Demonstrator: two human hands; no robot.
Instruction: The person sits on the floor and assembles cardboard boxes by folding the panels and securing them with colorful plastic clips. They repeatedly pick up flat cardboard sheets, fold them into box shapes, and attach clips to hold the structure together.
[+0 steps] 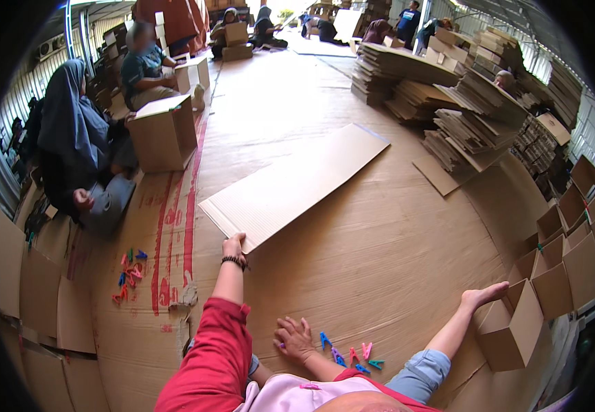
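Reaching forward, the left hand (234, 244), wearing a dark bead bracelet, has its grip closed on the near corner of a large flat corrugated cardboard sheet (297, 182), pale tan and rectangular, lying on the cardboard-covered floor (380, 261) straight ahead of the person. The right hand (293, 338) rests flat on the floor close to the body, fingers spread and holding nothing, just beside a scatter of small clothes pegs (352, 354) in blue, pink and teal.

Also present:
- a second scatter of coloured pegs (127, 275), red and blue, to the left, near red printed stripes on the floor covering;
- the person's bare foot (483, 295), touching or nearly touching an open brown box (510, 329) at lower right;
- a row of assembled open boxes (565, 254) along the right edge;
- tall stacks of flattened cartons (462, 117) at upper right;
- a closed brown box (162, 134) at upper left, beside seated co-workers, whose hands are too small to read.
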